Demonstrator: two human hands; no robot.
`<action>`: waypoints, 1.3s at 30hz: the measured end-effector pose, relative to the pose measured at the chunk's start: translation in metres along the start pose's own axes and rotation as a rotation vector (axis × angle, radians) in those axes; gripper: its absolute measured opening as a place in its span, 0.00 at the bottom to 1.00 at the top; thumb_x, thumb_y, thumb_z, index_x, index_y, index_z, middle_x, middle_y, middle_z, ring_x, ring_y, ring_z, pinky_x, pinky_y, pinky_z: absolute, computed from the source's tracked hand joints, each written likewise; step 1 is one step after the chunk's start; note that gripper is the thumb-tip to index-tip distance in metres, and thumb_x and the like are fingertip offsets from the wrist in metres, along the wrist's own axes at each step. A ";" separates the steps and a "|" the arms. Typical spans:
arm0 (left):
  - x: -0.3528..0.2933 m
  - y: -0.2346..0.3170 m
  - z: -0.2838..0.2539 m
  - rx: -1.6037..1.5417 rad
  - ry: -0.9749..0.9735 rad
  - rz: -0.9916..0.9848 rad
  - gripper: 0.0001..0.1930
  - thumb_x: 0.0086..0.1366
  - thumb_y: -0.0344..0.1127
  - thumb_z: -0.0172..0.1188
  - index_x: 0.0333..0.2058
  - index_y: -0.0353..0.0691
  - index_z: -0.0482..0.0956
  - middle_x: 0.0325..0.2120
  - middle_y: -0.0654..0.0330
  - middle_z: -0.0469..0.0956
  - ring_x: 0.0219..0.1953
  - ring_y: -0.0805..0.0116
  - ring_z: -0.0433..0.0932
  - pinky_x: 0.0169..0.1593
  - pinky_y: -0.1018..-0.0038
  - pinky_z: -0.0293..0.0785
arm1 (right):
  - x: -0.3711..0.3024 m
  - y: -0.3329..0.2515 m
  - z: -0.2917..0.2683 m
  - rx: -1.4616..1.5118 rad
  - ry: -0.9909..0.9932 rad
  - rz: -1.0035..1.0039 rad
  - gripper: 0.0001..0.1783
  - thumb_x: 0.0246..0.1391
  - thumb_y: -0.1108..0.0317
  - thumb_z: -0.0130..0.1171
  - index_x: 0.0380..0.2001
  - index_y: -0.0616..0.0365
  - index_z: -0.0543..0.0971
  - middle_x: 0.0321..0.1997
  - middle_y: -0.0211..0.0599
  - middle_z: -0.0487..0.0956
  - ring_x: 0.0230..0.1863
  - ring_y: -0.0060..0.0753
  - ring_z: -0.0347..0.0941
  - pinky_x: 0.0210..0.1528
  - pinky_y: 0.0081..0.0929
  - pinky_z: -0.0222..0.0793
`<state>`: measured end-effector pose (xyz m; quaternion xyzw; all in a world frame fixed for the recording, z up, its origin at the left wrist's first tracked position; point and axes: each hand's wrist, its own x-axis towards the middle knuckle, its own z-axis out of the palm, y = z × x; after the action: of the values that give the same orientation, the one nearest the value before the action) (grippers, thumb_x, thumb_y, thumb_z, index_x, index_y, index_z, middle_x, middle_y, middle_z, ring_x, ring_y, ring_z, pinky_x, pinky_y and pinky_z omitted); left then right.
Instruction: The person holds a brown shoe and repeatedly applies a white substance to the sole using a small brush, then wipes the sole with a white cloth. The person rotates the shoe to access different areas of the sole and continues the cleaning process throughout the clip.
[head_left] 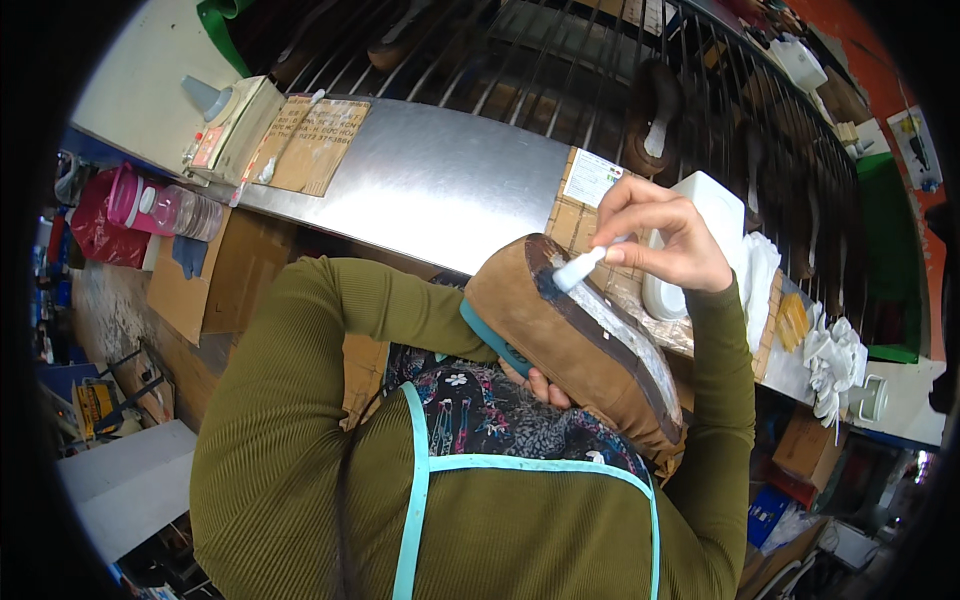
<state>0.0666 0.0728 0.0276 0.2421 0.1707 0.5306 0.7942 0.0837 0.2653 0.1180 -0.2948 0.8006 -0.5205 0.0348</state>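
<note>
A brown suede shoe upper (530,315), pulled over a teal last, lies tilted across my lap with its underside facing up. White paste-like coating streaks the dark strip along that underside. My left hand (545,388) supports the shoe from below, its fingers curled against the side and partly hidden. Between the fingertips of my right hand (665,235) is a small white-headed brush (578,271), pinched by its short handle. The brush head touches the dark underside near the rounded end of the shoe.
A white plastic container (712,205) stands just behind my right hand, with white cloth (760,275) beside it. Across the metal bench (440,180) is a barred rack holding several shoes (655,110). Cardboard (310,145) and a box (245,125) lie at left.
</note>
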 end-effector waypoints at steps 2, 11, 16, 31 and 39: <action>0.002 0.002 -0.001 0.001 0.011 -0.002 0.32 0.58 0.53 0.55 0.56 0.37 0.66 0.46 0.53 0.74 0.47 0.63 0.77 0.48 0.69 0.79 | -0.009 0.002 -0.002 0.027 -0.041 0.069 0.09 0.45 0.69 0.69 0.33 0.57 0.85 0.32 0.31 0.76 0.35 0.26 0.71 0.36 0.26 0.68; -0.001 0.001 -0.020 0.039 0.196 0.136 0.35 0.58 0.57 0.54 0.56 0.38 0.66 0.47 0.54 0.74 0.48 0.64 0.76 0.49 0.69 0.78 | -0.144 -0.008 -0.003 0.258 0.746 0.259 0.16 0.53 0.68 0.63 0.41 0.65 0.73 0.38 0.33 0.73 0.36 0.24 0.69 0.39 0.20 0.64; -0.024 0.012 -0.050 0.050 0.431 0.359 0.36 0.57 0.60 0.53 0.57 0.39 0.66 0.48 0.54 0.74 0.48 0.64 0.76 0.49 0.69 0.77 | -0.205 -0.006 0.042 -0.259 1.113 0.622 0.05 0.52 0.74 0.63 0.33 0.63 0.80 0.32 0.31 0.78 0.33 0.22 0.71 0.38 0.20 0.66; 0.029 0.083 -0.147 -0.138 0.445 0.836 0.40 0.56 0.66 0.52 0.57 0.40 0.66 0.50 0.55 0.73 0.50 0.65 0.75 0.51 0.70 0.76 | -0.193 0.021 0.076 -1.065 0.896 0.946 0.05 0.52 0.63 0.64 0.27 0.51 0.82 0.22 0.29 0.74 0.20 0.29 0.65 0.35 0.28 0.53; 0.030 0.084 -0.158 -0.154 0.439 0.803 0.42 0.55 0.69 0.51 0.58 0.41 0.66 0.51 0.56 0.73 0.50 0.65 0.74 0.52 0.70 0.75 | -0.206 0.023 0.060 0.556 1.117 0.813 0.13 0.63 0.63 0.53 0.33 0.62 0.79 0.23 0.25 0.75 0.23 0.15 0.64 0.26 0.15 0.57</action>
<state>-0.0691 0.1592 -0.0559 0.1115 0.1877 0.8459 0.4866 0.2653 0.3279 0.0191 0.3527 0.5839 -0.7223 -0.1142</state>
